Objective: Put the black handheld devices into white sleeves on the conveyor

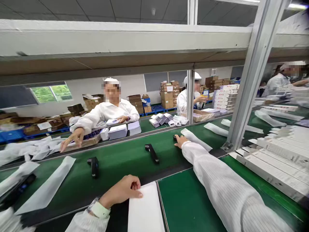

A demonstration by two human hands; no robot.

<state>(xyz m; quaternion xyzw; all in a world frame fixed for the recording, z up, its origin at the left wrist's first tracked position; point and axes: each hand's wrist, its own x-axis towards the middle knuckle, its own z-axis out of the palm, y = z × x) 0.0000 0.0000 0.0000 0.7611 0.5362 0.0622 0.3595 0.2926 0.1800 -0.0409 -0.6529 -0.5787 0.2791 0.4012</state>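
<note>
My right hand (179,140) reaches far out over the green conveyor belt (116,164) and lies on a small black device (174,138) next to a white pouch (196,140); its fingers curl over the device. My left hand (125,190) rests near me with fingers curled, its thumb pressing on the top edge of a white sheet or pouch (145,209). Two more black devices (152,152) (94,166) lie on the belt between my hands.
White pouches (48,187) lie scattered along the belt. Long white boxes (277,161) are stacked at the right. A metal post (248,80) stands right of my arm. Across the belt a person (106,112) in white handles small white boxes (118,131); other workers stand behind.
</note>
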